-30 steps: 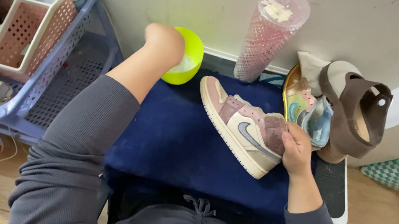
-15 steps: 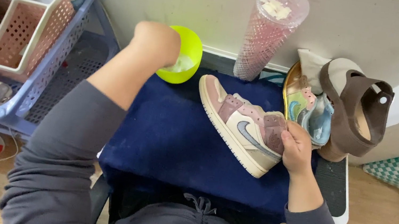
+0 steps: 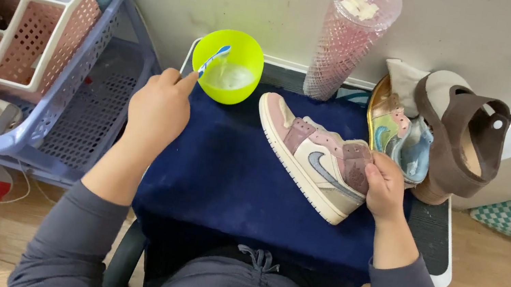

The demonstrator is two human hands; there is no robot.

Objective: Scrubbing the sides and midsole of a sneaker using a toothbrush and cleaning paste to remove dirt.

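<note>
My left hand (image 3: pixel 159 107) grips a blue and white toothbrush (image 3: pixel 213 60) whose head points into a lime green bowl (image 3: pixel 227 66) holding whitish liquid. My right hand (image 3: pixel 385 186) holds the heel collar of a pink, cream and grey high-top sneaker (image 3: pixel 309 154). The sneaker lies on its side on a dark blue towel (image 3: pixel 229 174) spread over my lap, toe pointing toward the bowl.
A blue plastic basket (image 3: pixel 77 114) with a pink organiser (image 3: pixel 24 36) stands at the left. A pink mesh tube (image 3: pixel 348 41) leans on the wall. A pastel sneaker (image 3: pixel 398 136) and a brown heeled sandal (image 3: pixel 457 139) sit at the right.
My left hand has drawn back from over the bowl toward me, and the toothbrush now shows, its head still in the bowl. The right hand and sneaker have stayed put.
</note>
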